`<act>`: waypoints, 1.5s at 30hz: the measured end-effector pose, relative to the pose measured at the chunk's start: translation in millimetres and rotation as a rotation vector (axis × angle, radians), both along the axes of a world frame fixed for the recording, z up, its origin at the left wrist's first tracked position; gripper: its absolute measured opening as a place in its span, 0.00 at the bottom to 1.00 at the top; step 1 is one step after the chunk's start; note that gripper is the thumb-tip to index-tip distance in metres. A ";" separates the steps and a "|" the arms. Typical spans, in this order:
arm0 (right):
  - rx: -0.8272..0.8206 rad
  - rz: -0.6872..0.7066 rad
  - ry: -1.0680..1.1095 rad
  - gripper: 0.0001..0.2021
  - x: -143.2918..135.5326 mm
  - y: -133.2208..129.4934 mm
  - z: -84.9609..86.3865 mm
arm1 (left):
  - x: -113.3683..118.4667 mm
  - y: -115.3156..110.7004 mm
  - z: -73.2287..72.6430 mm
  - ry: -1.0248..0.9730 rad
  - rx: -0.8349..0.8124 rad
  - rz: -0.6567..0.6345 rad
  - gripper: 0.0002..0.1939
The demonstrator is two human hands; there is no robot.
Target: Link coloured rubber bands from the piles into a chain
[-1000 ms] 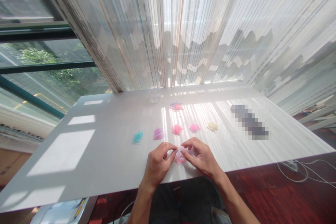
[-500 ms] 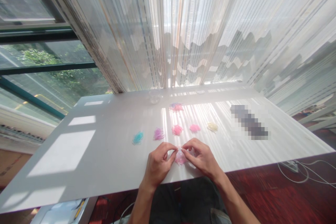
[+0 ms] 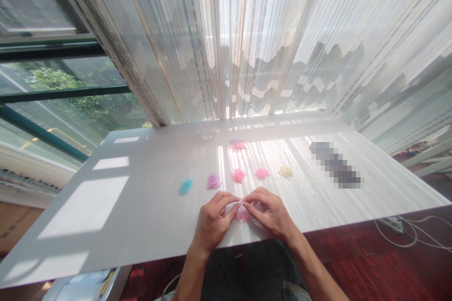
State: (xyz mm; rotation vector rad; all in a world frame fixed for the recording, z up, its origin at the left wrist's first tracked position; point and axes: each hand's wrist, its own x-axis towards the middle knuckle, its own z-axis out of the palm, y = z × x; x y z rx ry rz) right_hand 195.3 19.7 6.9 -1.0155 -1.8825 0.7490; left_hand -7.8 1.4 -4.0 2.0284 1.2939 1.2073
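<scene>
My left hand (image 3: 216,218) and my right hand (image 3: 268,211) meet near the table's front edge, thumbs and forefingers pinched close together. Between the fingertips is a tiny, pale, thin strand that looks like a small rubber band, mostly hidden by the fingers. Under them lies a light pink pile of small rubber bands (image 3: 242,215), partly covered by the hands. Beyond the hands runs a row of separate piles: teal bands (image 3: 185,186), purple bands (image 3: 213,180), coral-pink bands (image 3: 238,176), bright pink bands (image 3: 262,172) and pale yellow bands (image 3: 286,171).
A mixed pink and purple pile (image 3: 237,145) lies farther back on the white table (image 3: 148,207). Near the curtain (image 3: 247,47) stand a clear container (image 3: 207,131) and a small clear disc (image 3: 269,124). A blurred-out dark object (image 3: 335,164) rests at right.
The fingertips have shifted slightly, and the gap between the two pinches has narrowed a little. The piles stay where they were.
</scene>
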 end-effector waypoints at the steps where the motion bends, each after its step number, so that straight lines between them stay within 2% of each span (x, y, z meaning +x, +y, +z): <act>1: 0.000 0.001 -0.001 0.09 0.1 0.0 0.0 | -0.1 -0.3 0.2 0.002 -0.004 0.003 0.06; 17: 0.007 -0.047 -0.045 0.07 -0.3 -1.5 1.0 | 2.2 -0.2 3.9 -0.051 0.018 -0.001 0.05; 23: -0.060 -0.091 0.033 0.11 -1.2 -1.5 1.3 | 1.8 -0.8 4.2 -0.056 -0.007 0.008 0.06; 26: -0.185 -0.190 0.187 0.16 13.6 4.7 1.9 | 1.0 -1.2 4.8 -0.049 -0.007 0.024 0.06; 29: -0.232 -0.371 0.280 0.19 45.9 16.7 4.7 | 0.2 -1.2 5.2 -0.039 -0.006 0.015 0.06; 33: -0.155 -0.609 0.149 0.24 96.4 33.3 7.0 | 0.5 -0.7 6.2 -0.012 -0.017 0.005 0.07; 35: -0.123 -0.681 0.036 0.25 114.5 38.6 5.2 | 1.1 -0.5 7.0 -0.009 -0.020 0.011 0.08; 39: -0.051 -0.703 -0.089 0.23 127.9 41.5 -2.0 | 2.2 -0.4 8.5 -0.005 -0.013 0.023 0.10; 45: 0.018 -0.683 -0.153 0.19 119.0 36.7 -7.1 | 1.5 0.0 8.5 0.011 -0.015 0.026 0.10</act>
